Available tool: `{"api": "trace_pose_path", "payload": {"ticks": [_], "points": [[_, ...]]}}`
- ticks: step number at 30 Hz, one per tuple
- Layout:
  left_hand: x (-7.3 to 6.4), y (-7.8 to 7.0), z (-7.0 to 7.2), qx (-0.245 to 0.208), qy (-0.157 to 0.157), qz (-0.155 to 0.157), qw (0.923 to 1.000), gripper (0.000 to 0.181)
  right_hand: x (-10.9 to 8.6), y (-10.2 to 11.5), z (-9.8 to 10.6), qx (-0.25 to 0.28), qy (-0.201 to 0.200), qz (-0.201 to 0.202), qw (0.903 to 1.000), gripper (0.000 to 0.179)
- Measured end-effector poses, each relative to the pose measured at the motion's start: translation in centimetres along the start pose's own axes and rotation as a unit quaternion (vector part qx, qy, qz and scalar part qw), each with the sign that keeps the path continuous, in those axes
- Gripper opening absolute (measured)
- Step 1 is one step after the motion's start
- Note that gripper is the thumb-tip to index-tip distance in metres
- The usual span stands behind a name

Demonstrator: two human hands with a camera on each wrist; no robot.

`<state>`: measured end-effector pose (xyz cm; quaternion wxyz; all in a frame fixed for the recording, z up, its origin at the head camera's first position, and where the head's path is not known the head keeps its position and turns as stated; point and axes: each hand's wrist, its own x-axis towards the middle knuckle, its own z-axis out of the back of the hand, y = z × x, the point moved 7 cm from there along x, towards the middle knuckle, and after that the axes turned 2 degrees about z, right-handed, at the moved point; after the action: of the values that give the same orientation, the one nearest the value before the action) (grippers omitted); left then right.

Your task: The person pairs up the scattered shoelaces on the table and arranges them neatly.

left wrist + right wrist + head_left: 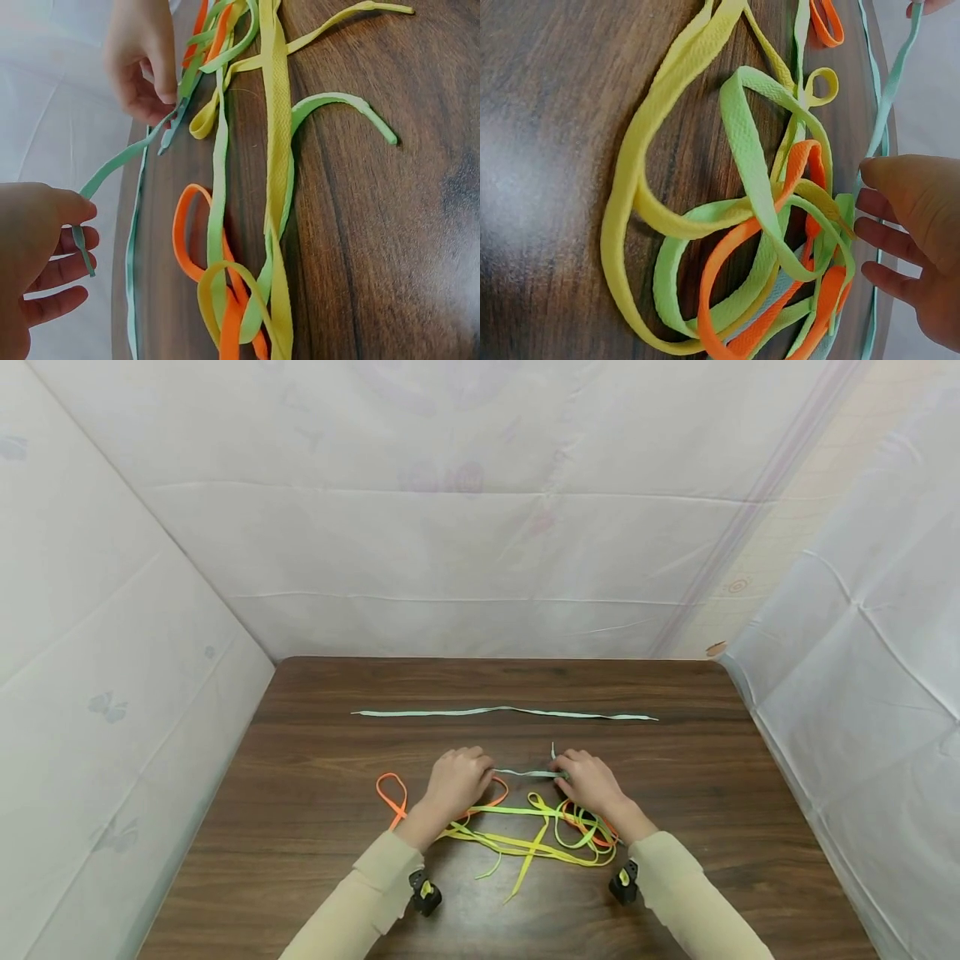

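Observation:
A pale mint shoelace (528, 773) runs between my two hands, slightly slack. My left hand (459, 779) pinches it near one end between thumb and forefinger; in the left wrist view the short tip hangs below the other, loosely bent fingers. Farther along, my right hand (592, 783) pinches the same lace between thumb and fingertip, with a free tip poking up beyond it in the head view. Just below both hands lies a tangle of flat laces: yellow (277, 127), lime green (742, 120) and orange (707, 285). A greyish strip shows partly hidden under the tangle in the right wrist view.
Another mint lace (450, 712) lies stretched out nearly straight across the far part of the brown wooden table (315, 893). White patterned sheeting (450, 568) stands behind the table and on both sides. Each wrist carries a small black camera (425, 893).

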<state>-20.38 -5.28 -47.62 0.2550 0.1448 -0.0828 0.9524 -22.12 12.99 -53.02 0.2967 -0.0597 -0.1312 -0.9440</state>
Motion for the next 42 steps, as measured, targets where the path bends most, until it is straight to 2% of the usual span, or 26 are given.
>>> {"api": "trace_pose_path", "payload": {"ticks": [2, 8, 16, 23, 33, 42], "points": [[-0.1, 0.0, 0.4, -0.003, -0.010, -0.001, 0.9999, 0.008, 0.1, 0.1, 0.0, -0.007, -0.003, 0.005, 1.0000, 0.009], [-0.5, 0.5, 1.1, -0.010, -0.033, -0.004, 0.9994, 0.006, 0.3, 0.5, 0.4, -0.004, -0.017, 0.023, 0.9996, 0.017], [-1.4, 2.0, 0.6, -0.011, -0.028, 0.021, 0.9993, 0.004, 0.3, 1.2, 1.0, 0.003, -0.037, 0.064, 0.9973, 0.010], [-2.0, 3.3, 0.4, -0.003, -0.032, 0.029, 0.9991, 0.004, 0.0, 1.8, 1.4, -0.031, -0.038, 0.098, 0.9940, 0.008], [-2.7, 5.6, 1.0, -0.005, -0.029, 0.067, 0.9973, 0.005, -0.3, 1.0, 2.7, -0.012, -0.037, 0.088, 0.9954, 0.006], [-4.2, 8.3, 1.6, 0.008, -0.029, 0.100, 0.9945, 0.004, -1.0, 0.0, 3.3, 0.009, -0.030, 0.076, 0.9966, 0.005]]}}
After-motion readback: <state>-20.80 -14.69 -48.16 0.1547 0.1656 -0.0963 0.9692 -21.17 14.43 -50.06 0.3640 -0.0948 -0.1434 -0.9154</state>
